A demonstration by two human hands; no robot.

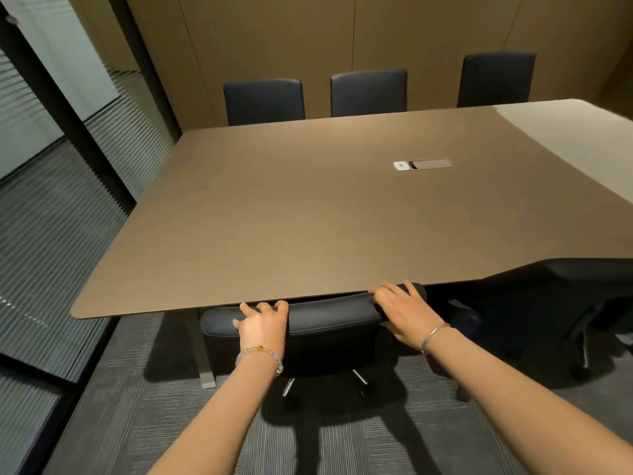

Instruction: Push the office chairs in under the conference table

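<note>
Near chair [329, 317]: dark, padded, smooth upholstery, backrest top rounded like a bolster. Sits tucked against the near edge of the table [308, 207], top of the backrest touching or just under the tabletop lip; seat hidden beneath. Chrome base spokes [289, 385] show below, on grey ribbed carpet [171, 423].

Left hand [262, 325]: draped over the backrest top left of centre, fingers curled over the far side, gripping the padding. Beaded bracelet [260, 354] at the wrist.

Right hand [399, 303]: clasped over the right end of the backrest, fingers wrapped across the top, thumb side hidden. Thin metal bangle [433, 335] at the wrist.

Table: broad, matte tan, fine brushed grain, rounded corners; paler section at far right. Small flush cable hatch [423, 164] set in the surface, white socket at its left end.

Far side: three dark chairs [368, 92], flat rectangular backs, close against the table edge. Another dark chair [582, 303] at right, partly under the table, in shadow.

Left: ribbed glass wall [51, 217], black frame.
</note>
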